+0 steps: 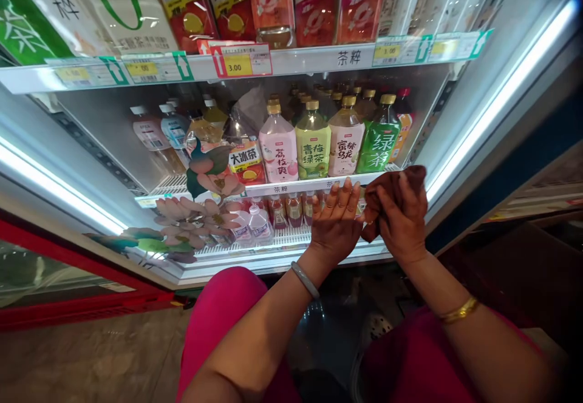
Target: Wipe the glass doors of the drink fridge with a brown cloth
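Observation:
My left hand [336,224] has its fingers spread against the glass front of a lit drinks cooler, with nothing in it. Just to its right, my right hand [404,224] grips a bunched dark brown cloth [415,178], part of which hangs between the two hands. Behind the glass, above my hands, a shelf edge [314,186] carries a pink-labelled bottle [279,154], a yellow-green bottle [313,145], a pale pink bottle [346,145] and a green bottle [379,142].
Flower decoration [200,215] covers the glass at lower left. An upper shelf edge [300,66] with price tags holds large cartons and bottles. Smaller bottles [260,224] stand on the bottom rack. A red-framed unit [150,300] is at left. My knees are below my arms.

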Demonstrator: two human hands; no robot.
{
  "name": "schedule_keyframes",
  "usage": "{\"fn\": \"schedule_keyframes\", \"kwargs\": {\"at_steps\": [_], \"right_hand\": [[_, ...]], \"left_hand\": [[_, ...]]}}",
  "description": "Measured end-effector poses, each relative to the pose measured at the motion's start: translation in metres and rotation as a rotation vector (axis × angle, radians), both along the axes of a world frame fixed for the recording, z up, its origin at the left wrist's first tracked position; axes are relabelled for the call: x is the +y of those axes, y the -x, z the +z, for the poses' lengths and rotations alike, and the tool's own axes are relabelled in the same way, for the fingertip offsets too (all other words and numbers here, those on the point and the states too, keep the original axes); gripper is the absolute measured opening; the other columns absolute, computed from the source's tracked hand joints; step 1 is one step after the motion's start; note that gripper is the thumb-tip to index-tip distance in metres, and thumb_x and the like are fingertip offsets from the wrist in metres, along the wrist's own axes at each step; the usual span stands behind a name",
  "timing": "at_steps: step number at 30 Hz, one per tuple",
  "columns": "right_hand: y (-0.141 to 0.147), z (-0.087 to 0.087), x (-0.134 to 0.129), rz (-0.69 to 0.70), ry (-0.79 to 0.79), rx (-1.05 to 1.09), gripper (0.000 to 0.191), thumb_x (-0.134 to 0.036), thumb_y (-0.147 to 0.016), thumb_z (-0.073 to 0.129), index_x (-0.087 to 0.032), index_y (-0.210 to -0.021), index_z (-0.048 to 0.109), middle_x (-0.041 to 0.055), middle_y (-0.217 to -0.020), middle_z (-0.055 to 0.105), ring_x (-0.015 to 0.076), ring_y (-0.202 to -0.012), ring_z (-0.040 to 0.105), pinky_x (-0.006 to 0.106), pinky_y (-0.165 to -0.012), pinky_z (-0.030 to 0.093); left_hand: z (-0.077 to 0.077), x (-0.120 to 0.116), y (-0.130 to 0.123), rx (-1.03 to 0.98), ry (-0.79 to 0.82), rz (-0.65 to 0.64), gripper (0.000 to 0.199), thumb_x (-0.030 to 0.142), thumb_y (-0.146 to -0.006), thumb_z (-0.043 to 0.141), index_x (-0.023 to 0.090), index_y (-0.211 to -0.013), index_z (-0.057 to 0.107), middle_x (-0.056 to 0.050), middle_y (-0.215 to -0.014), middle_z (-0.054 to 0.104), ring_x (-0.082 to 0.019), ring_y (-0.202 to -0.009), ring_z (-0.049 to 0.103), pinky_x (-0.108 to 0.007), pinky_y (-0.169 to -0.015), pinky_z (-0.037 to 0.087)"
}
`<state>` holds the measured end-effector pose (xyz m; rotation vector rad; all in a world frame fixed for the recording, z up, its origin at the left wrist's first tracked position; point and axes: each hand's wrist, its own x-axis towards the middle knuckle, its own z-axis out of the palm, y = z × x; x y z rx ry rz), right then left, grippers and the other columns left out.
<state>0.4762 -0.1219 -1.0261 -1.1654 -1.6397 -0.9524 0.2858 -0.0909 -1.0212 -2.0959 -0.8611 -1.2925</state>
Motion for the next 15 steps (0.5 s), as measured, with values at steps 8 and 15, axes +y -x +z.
{"fn": "schedule_keyframes", "kwargs": {"at_steps": [8, 15], "right_hand": [[0.082, -0.010, 0.008, 0.022, 0.049, -0.051, 0.078, -0.015, -0.097, 0.061, -0.027, -0.169, 0.033, 0.0080, -0.151, 0.064, 0.0308, -0.156, 0.043, 0.059, -0.135, 0.031], [0.043, 0.020, 0.019, 0.095, -0.064, -0.006, 0.057, -0.032, -0.097, 0.064, -0.028, -0.154, 0.059, 0.0106, -0.169, 0.044, 0.0429, -0.161, 0.031, 0.067, -0.131, 0.028]], "left_hand": [[-0.001, 0.007, 0.043, 0.021, -0.006, 0.039, 0.066, 0.027, -0.102, 0.052, 0.006, -0.164, 0.040, -0.020, -0.163, 0.051, -0.026, -0.167, 0.023, -0.051, -0.137, -0.008], [0.002, 0.006, 0.087, 0.044, 0.030, 0.129, 0.068, 0.028, -0.102, 0.050, 0.009, -0.166, 0.037, -0.019, -0.165, 0.049, -0.028, -0.167, 0.023, -0.054, -0.136, -0.009]]}}
